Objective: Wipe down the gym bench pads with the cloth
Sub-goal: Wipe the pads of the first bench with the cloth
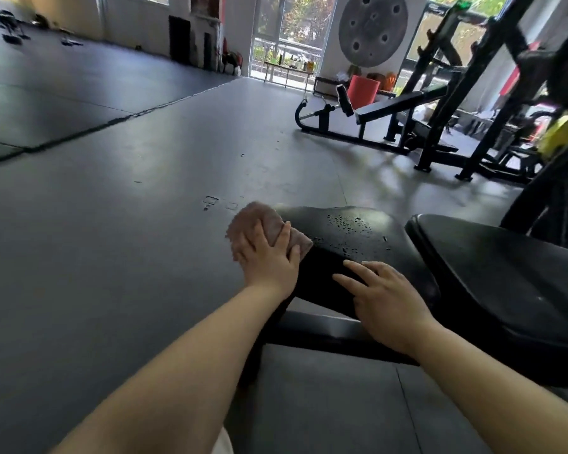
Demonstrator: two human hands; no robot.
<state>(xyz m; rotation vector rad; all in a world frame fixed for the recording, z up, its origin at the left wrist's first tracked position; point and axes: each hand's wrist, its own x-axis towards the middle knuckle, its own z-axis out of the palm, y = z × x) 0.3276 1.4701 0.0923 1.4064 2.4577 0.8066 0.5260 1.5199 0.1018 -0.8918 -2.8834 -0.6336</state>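
Cloth (269,224) pressed by left hand (269,260), grip flat; right hand (387,299) flat on seat pad (351,234).

both bare arms reach forward
left hand (265,253) lies flat, fingers spread, thumb out to the side; right hand (386,298) rests palm down, fingers straight.

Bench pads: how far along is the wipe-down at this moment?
Early. Nothing looks finished: water droplets still bead on the small black padded seat. In hand: the left hand presses the pinkish-brown cloth at that seat's left edge, while the right hand rests flat on its near side. Left: the droplets, and the larger black back pad.
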